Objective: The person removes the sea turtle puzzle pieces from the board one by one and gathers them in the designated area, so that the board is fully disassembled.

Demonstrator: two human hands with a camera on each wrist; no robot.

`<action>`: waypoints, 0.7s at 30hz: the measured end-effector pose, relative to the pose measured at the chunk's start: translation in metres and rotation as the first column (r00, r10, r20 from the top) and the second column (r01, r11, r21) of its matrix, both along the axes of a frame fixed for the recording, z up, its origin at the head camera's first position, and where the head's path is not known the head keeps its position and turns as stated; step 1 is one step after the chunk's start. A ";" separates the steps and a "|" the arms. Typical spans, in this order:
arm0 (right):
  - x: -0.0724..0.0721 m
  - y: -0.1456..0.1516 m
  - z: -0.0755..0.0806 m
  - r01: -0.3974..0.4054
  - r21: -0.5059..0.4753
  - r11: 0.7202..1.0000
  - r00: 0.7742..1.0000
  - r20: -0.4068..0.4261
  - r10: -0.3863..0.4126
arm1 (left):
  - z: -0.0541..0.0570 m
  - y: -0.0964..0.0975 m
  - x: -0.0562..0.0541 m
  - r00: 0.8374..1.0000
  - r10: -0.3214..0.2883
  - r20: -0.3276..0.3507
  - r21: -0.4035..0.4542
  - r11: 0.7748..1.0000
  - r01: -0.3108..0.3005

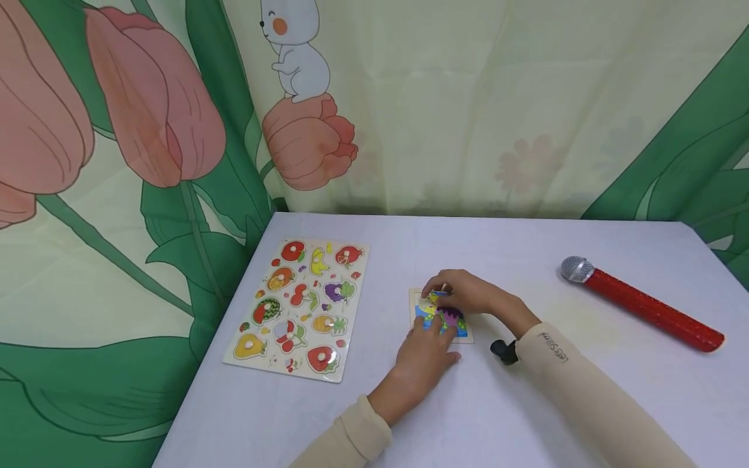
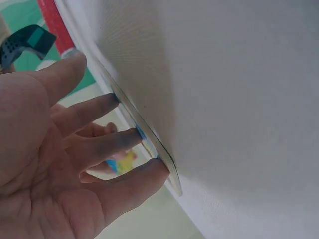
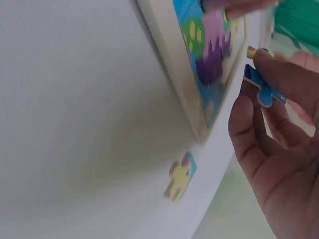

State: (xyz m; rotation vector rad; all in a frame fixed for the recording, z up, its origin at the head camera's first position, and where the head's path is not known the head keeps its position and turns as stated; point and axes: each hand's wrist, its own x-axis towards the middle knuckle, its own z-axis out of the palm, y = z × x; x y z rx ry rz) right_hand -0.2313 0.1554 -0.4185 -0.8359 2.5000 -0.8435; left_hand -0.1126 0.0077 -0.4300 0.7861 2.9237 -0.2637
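A small wooden jigsaw puzzle (image 3: pixel 172 64) with a blue, green and purple picture lies flat on the table, its pale frame showing. My right hand (image 1: pixel 468 292) is just over its upper part. Between thumb and fingers it pinches a jigsaw piece (image 3: pixel 266 94), mostly blue with some yellow, held clear of the board in the right wrist view. On the near left side, my left hand (image 1: pixel 426 354) rests its outstretched fingertips on the board. A loose yellow jigsaw piece (image 3: pixel 181 178) lies on the white cloth beyond a corner of the frame.
To the left lies a fruit peg puzzle board (image 1: pixel 295 309) filled with fruit shapes. A red toy microphone (image 1: pixel 649 309) with a silver head lies at the right. By the right sleeve is a small black object (image 1: pixel 503 351). A floral curtain (image 1: pixel 445 117) hangs behind the table.
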 end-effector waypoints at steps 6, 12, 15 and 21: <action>-0.008 0.035 0.009 0.194 -0.051 0.980 0.981 0.003 -0.194 | 0.000 0.000 0.000 0.999 0.036 0.038 0.023 0.999 -0.037; -0.013 0.080 0.010 0.320 -0.032 0.947 0.947 0.035 -0.319 | -0.001 -0.001 0.003 0.999 0.015 0.037 0.004 1.000 -0.015; -0.012 0.093 0.008 0.344 0.006 0.939 0.937 0.057 -0.344 | -0.001 -0.001 0.004 0.999 0.019 0.038 0.027 0.999 -0.020; -0.010 0.105 0.003 0.381 0.038 0.924 0.921 0.076 -0.383 | -0.002 -0.001 0.005 0.999 0.030 0.034 0.072 0.997 -0.032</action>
